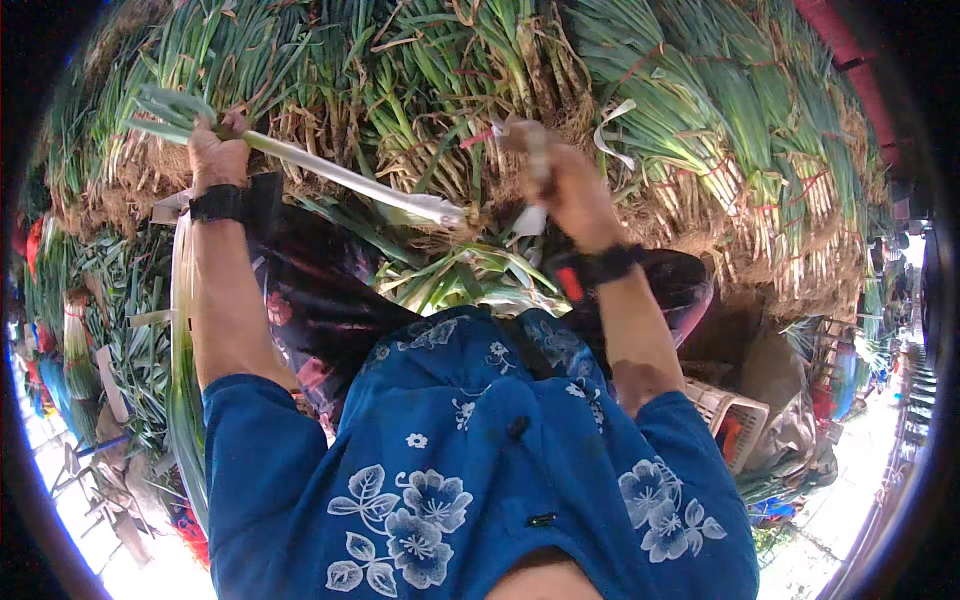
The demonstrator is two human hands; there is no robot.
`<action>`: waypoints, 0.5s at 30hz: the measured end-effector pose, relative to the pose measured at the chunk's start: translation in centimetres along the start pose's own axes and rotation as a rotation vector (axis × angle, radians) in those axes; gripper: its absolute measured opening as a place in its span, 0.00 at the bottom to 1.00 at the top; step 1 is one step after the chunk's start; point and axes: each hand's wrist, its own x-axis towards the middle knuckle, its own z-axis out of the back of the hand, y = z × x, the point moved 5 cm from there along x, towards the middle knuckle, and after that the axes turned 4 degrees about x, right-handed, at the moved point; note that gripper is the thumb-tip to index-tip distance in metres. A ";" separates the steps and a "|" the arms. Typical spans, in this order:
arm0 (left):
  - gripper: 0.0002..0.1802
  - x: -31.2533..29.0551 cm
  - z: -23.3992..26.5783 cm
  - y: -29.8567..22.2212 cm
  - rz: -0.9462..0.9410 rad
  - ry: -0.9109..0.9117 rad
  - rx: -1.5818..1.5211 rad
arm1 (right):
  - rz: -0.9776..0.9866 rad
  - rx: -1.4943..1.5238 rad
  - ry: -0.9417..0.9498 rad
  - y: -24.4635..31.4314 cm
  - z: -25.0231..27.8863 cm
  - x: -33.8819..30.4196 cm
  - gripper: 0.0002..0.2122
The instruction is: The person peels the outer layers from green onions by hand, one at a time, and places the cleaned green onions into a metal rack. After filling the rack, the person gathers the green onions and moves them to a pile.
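Note:
My left hand (218, 155) is closed round the green top of a long green onion (335, 172). Its white stalk slants down to the right, and its root end is near the middle, over my lap. My right hand (575, 190), smeared by motion, grips what looks like a small knife (531, 220) with a pale, flat blade. The blade is just right of the root end, apart from it. Under the stalk, loose green leaves and trimmings (455, 275) are heaped between my knees.
Bundles of green onions with soil on their roots (700, 130) are piled across the far side, some tied with red bands. A pale plastic crate (735, 425) stands at my right. More green onions (130, 320) lie at my left.

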 end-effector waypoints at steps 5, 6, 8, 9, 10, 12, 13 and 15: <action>0.05 -0.2 -1.4 0.5 0.256 -0.034 -0.349 | -0.196 -0.287 0.224 -5.4 -5.0 0.6 0.18; 0.05 0.1 -0.7 0.4 0.358 -0.062 -0.513 | -0.350 -0.210 0.198 -6.2 -5.7 -0.2 0.18; 0.02 0.1 -0.4 0.6 0.326 -0.014 -0.526 | -0.463 0.289 0.170 -6.6 -5.9 -1.7 0.23; 0.01 0.1 -0.5 0.5 0.292 0.039 -0.540 | -0.471 0.173 0.179 -6.3 -5.3 -2.5 0.21; 0.01 -0.1 -1.0 1.1 0.306 0.042 -0.541 | -0.369 -0.011 0.170 -5.8 -5.4 -3.3 0.20; 0.09 -1.9 -0.9 -0.5 0.003 0.051 0.299 | -0.423 0.065 -0.151 -3.0 -8.0 -6.0 0.20; 0.15 -3.1 -1.9 -1.3 -0.108 0.037 0.635 | -0.423 0.062 -0.127 -1.8 -8.7 -7.4 0.20; 0.16 -5.0 -4.5 -0.3 -0.192 0.143 0.696 | -0.388 0.023 -0.224 -1.6 -7.6 -9.3 0.21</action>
